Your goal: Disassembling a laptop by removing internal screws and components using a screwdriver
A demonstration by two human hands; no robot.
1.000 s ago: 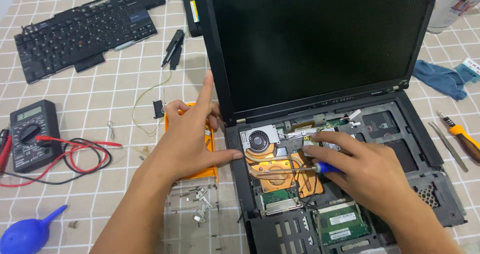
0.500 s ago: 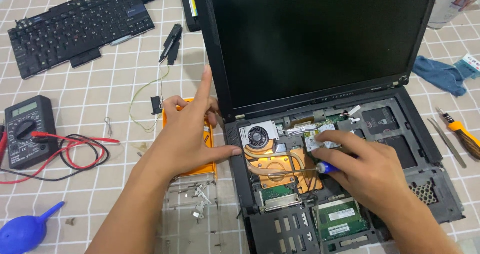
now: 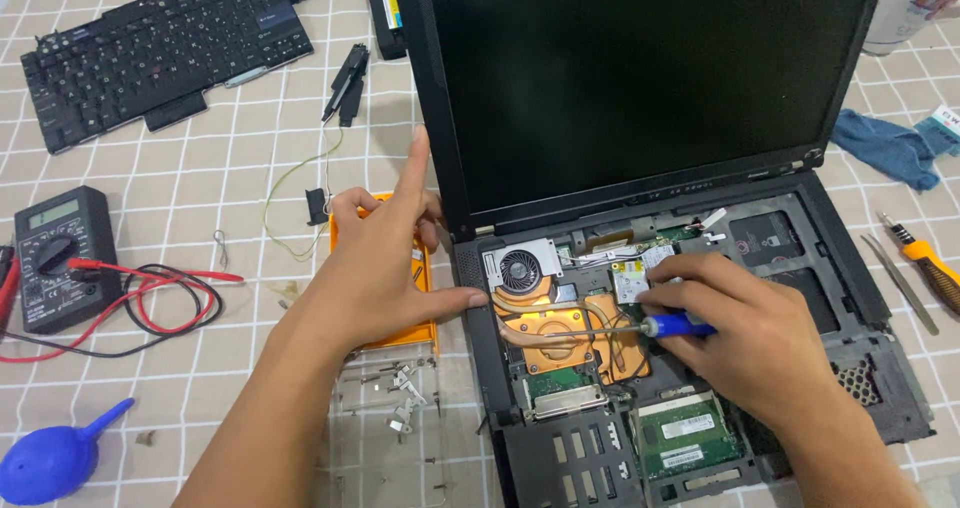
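An opened black laptop (image 3: 850, 298) lies on the checked tablecloth with its keyboard removed and its insides bare. My right hand (image 3: 745, 333) grips a blue-handled screwdriver (image 3: 672, 326); the thin shaft points left onto the copper heatsink (image 3: 560, 330) below the small fan (image 3: 520, 266). My left hand (image 3: 385, 263) rests flat at the laptop's left edge, thumb pressed against the case and forefinger pointing up, covering most of an orange tray (image 3: 415, 336).
The removed keyboard (image 3: 165, 53) lies far left. A multimeter (image 3: 55, 253) with red and black leads sits left. A blue dust blower (image 3: 55, 458) is near bottom left. Loose screws and clips (image 3: 400, 408) lie below the tray. Blue cloth (image 3: 885, 146), tweezers and an orange screwdriver (image 3: 930, 268) lie right.
The view has shifted slightly. My right hand with the screwdriver has edged a little on the heatsink; my left hand stays braced at the laptop's edge.
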